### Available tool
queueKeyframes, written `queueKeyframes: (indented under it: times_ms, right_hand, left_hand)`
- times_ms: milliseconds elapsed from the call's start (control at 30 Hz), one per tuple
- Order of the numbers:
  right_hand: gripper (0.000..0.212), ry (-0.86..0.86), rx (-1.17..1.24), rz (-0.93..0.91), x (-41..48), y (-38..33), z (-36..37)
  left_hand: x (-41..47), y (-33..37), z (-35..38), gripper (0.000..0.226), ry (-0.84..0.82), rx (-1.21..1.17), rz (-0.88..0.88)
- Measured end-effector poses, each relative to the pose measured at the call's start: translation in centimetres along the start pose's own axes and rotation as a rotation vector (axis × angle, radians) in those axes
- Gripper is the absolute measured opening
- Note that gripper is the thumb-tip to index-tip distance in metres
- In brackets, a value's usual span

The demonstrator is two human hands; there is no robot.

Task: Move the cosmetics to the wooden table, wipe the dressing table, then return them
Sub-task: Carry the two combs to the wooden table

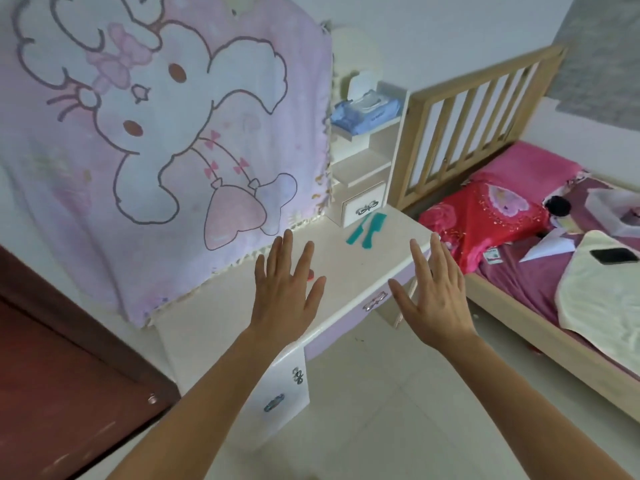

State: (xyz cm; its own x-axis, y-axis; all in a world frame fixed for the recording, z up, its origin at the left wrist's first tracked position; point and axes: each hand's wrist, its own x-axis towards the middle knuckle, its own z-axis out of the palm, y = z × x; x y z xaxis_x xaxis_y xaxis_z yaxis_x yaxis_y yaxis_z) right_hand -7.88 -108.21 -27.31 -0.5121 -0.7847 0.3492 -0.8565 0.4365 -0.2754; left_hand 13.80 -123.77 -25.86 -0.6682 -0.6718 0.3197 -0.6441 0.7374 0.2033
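Note:
The white dressing table (349, 271) stands in the middle of the view, its mirror covered by a pink cartoon blanket (156, 133). Two teal combs (366, 228) lie on its top near a small drawer unit. A small red object (311, 276) peeks out from behind my left hand. My left hand (285, 292) hovers over the tabletop with straight spread fingers and holds nothing. My right hand (434, 289) is raised over the table's front right edge, fingers straight, also empty.
A blue wet-wipe pack (367, 114) sits on the shelf unit (372, 161) at the table's back right. A wooden bed (519, 237) with pink bedding, a phone (614, 255) and papers stands to the right. A dark red door (62, 375) is at left. Pale tiled floor lies below.

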Motion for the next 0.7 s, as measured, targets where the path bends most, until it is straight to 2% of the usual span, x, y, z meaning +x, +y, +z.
queueKeyframes:
  times_ms: [167, 433, 567, 700]
  right_hand:
    - [0.072, -0.057, 0.013, 0.071, 5.0, 3.2, 2.9]
    - [0.069, -0.205, 0.009, 0.076, 16.1, 10.4, 10.5]
    - [0.062, -0.345, 0.015, 0.031, 23.1, 14.9, 14.4]
    - [0.059, -0.492, 0.022, 0.011, 29.2, 18.9, 18.1]
  left_hand:
    - [6.7, -0.3, 4.1, 0.061, -0.075, 0.026, 0.054]
    - [17.5, -0.7, 12.9, 0.064, -0.19, 0.098, -0.01]
    - [23.8, 0.1, 17.8, 0.065, -0.278, 0.137, -0.099]
    - [29.3, 1.4, 22.0, 0.064, -0.391, 0.043, -0.229]
